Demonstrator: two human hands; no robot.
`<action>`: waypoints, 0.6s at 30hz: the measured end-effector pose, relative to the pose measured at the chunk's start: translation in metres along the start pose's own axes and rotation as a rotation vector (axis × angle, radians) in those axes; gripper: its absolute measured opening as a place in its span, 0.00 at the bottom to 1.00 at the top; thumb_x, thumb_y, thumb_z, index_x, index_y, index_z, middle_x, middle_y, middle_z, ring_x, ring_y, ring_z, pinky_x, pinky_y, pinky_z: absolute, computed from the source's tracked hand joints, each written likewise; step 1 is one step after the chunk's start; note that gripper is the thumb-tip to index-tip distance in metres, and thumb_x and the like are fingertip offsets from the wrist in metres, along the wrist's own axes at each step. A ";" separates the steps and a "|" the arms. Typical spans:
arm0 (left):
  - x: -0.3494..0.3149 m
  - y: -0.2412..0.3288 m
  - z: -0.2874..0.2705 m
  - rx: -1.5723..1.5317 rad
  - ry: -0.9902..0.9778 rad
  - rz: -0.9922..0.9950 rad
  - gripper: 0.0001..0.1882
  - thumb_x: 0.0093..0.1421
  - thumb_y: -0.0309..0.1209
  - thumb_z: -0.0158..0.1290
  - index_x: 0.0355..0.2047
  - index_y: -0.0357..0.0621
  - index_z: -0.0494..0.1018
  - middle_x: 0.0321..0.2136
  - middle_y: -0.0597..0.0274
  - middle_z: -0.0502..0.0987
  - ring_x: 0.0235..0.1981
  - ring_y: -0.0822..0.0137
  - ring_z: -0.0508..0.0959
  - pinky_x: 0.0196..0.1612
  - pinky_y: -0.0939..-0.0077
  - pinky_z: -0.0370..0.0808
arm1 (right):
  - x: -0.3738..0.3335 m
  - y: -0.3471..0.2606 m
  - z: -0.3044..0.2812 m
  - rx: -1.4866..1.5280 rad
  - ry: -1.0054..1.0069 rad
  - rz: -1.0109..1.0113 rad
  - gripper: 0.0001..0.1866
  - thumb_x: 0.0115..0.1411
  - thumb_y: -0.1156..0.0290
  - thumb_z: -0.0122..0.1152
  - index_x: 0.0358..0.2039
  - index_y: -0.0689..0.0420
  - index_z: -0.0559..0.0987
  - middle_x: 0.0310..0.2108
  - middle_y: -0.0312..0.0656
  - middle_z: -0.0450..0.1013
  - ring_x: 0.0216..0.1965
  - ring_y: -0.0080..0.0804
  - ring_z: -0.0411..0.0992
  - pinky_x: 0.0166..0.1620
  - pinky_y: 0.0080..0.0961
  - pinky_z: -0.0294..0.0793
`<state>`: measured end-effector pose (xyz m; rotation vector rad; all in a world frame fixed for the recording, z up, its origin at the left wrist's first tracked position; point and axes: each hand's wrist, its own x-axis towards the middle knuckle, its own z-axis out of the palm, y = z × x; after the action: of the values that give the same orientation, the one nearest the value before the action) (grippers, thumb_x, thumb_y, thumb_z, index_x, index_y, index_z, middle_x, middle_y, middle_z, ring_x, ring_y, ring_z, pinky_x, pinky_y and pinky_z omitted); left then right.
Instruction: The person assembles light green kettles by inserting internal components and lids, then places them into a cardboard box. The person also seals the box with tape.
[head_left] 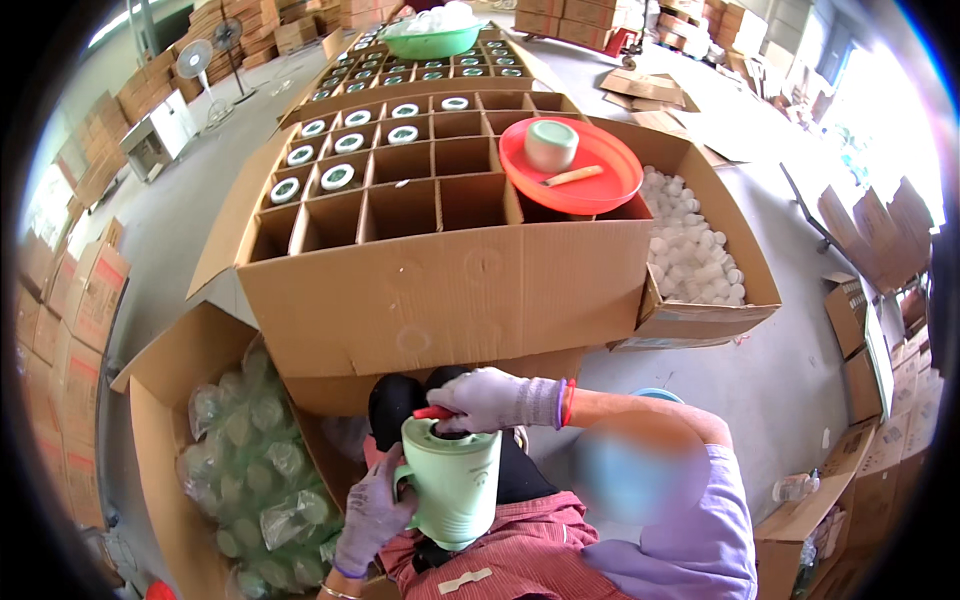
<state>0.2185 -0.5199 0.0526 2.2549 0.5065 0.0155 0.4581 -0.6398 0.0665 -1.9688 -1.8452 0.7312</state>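
A mint-green jug (pixel 455 490) with a side handle stands tilted against my lap. My left hand (pixel 372 510), in a pale grey glove, is closed round its handle. Over the jug's top, my gloved right hand (pixel 488 398) grips a small red-handled tool (pixel 432 412); its working end is hidden under the fingers. To the left, a carton (pixel 165 460) holds several green pieces in clear plastic bags (pixel 265 470). Ahead stands a large divided carton (pixel 450 290) with white-and-green round tops (pixel 338 177) in some compartments.
On the divided carton's right corner rests a red basin (pixel 610 185) with a pale green cup (pixel 551 146) and a wooden-handled tool (pixel 573 176). Beside it, an open carton holds white caps (pixel 690 240). Farther back, a green basin (pixel 432 42) sits on another divided carton. Stacked cartons (pixel 75 380) line the left.
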 end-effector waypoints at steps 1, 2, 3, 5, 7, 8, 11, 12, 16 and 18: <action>0.005 0.017 -0.017 -0.028 -0.161 -0.132 0.33 0.51 0.32 0.53 0.59 0.42 0.63 0.35 0.37 0.77 0.38 0.42 0.79 0.40 0.51 0.75 | -0.005 0.000 -0.015 -0.034 0.162 -0.028 0.17 0.61 0.54 0.58 0.36 0.56 0.73 0.32 0.50 0.75 0.34 0.52 0.75 0.37 0.43 0.75; 0.006 0.013 -0.020 0.006 -0.190 -0.129 0.32 0.51 0.32 0.53 0.59 0.41 0.63 0.33 0.36 0.77 0.36 0.42 0.80 0.39 0.51 0.75 | -0.005 -0.001 -0.035 -0.065 0.318 -0.075 0.16 0.60 0.55 0.59 0.35 0.56 0.73 0.32 0.49 0.75 0.33 0.51 0.75 0.35 0.42 0.75; 0.006 0.003 -0.020 0.037 -0.219 -0.124 0.32 0.52 0.32 0.52 0.58 0.41 0.63 0.31 0.36 0.77 0.35 0.43 0.80 0.39 0.52 0.75 | -0.012 -0.008 -0.065 -0.141 0.472 -0.005 0.15 0.59 0.57 0.60 0.35 0.56 0.73 0.31 0.48 0.74 0.33 0.50 0.75 0.34 0.40 0.75; 0.001 -0.027 -0.024 -0.103 -0.244 -0.155 0.29 0.52 0.29 0.50 0.56 0.41 0.65 0.31 0.38 0.78 0.32 0.44 0.81 0.37 0.57 0.77 | -0.024 0.003 -0.124 -0.297 0.783 0.048 0.13 0.59 0.59 0.60 0.34 0.55 0.73 0.30 0.49 0.74 0.32 0.50 0.76 0.31 0.40 0.75; 0.001 -0.028 -0.025 -0.339 -0.324 -0.207 0.30 0.51 0.27 0.50 0.57 0.40 0.67 0.35 0.50 0.79 0.36 0.61 0.78 0.44 0.66 0.75 | -0.043 0.042 -0.174 -0.491 1.004 0.098 0.12 0.59 0.60 0.60 0.33 0.56 0.73 0.28 0.51 0.73 0.31 0.50 0.76 0.31 0.42 0.75; 0.001 -0.025 -0.027 -0.452 -0.373 -0.231 0.31 0.50 0.26 0.50 0.58 0.39 0.68 0.36 0.56 0.79 0.38 0.69 0.77 0.47 0.71 0.73 | -0.052 0.077 -0.192 -0.606 1.080 0.143 0.12 0.59 0.61 0.60 0.33 0.57 0.73 0.27 0.51 0.73 0.31 0.50 0.76 0.32 0.42 0.76; 0.009 -0.046 -0.019 -0.340 -0.458 -0.089 0.27 0.50 0.24 0.48 0.53 0.33 0.71 0.41 0.56 0.79 0.43 0.68 0.76 0.50 0.72 0.72 | -0.084 0.142 -0.231 -0.584 0.845 0.365 0.12 0.57 0.63 0.60 0.35 0.59 0.74 0.27 0.52 0.74 0.32 0.50 0.76 0.35 0.41 0.75; 0.011 -0.057 -0.017 -0.286 -0.448 -0.017 0.26 0.50 0.24 0.46 0.52 0.32 0.71 0.40 0.55 0.79 0.43 0.68 0.76 0.49 0.73 0.72 | -0.088 0.146 -0.238 -0.457 0.741 0.448 0.12 0.56 0.63 0.60 0.35 0.59 0.75 0.27 0.52 0.74 0.32 0.50 0.75 0.36 0.41 0.75; 0.012 -0.063 -0.023 -0.582 -0.382 -0.265 0.23 0.54 0.25 0.45 0.51 0.31 0.71 0.41 0.54 0.79 0.44 0.67 0.77 0.48 0.75 0.74 | -0.123 0.182 -0.251 -0.483 0.787 0.310 0.11 0.55 0.63 0.59 0.33 0.58 0.77 0.29 0.51 0.75 0.31 0.49 0.74 0.36 0.38 0.74; 0.003 -0.064 -0.023 -0.736 -0.315 -0.417 0.22 0.55 0.26 0.46 0.51 0.31 0.71 0.42 0.54 0.79 0.44 0.68 0.77 0.49 0.74 0.73 | -0.146 0.183 -0.249 -0.274 1.067 0.380 0.09 0.59 0.67 0.58 0.35 0.59 0.77 0.31 0.47 0.77 0.32 0.43 0.75 0.38 0.34 0.74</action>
<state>0.1944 -0.4647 0.0218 1.3760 0.6579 -0.3106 0.7487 -0.7778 0.1819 -2.2124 -0.9516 -0.4890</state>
